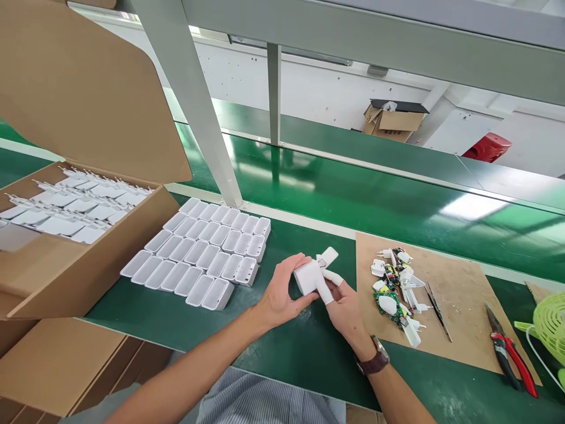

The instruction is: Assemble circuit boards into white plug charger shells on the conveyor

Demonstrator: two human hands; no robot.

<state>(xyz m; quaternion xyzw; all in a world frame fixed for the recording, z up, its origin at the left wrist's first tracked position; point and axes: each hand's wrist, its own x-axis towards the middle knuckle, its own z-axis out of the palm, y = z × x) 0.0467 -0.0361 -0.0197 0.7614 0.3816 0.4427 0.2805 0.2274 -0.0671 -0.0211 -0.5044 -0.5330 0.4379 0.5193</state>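
Note:
My left hand (282,290) grips a white plastic housing (305,278) from the left, thumb below and fingers above. My right hand (346,309) closes on the same housing from the right, white covers on two of its fingertips. A small flat white piece (328,257) sticks out beyond those fingertips; whether it is joined to the housing is hidden. Left of my hands, several rows of open white plastic cases (194,253) lie close together on the green table (282,341).
At left stands an open cardboard box (128,247) of white parts. On a brown board (459,282) at right lie a pile of circuit boards and white pieces (392,294), tweezers (438,312) and red-handled pliers (507,347). A green fan (549,324) and a metal post (198,100) flank the space.

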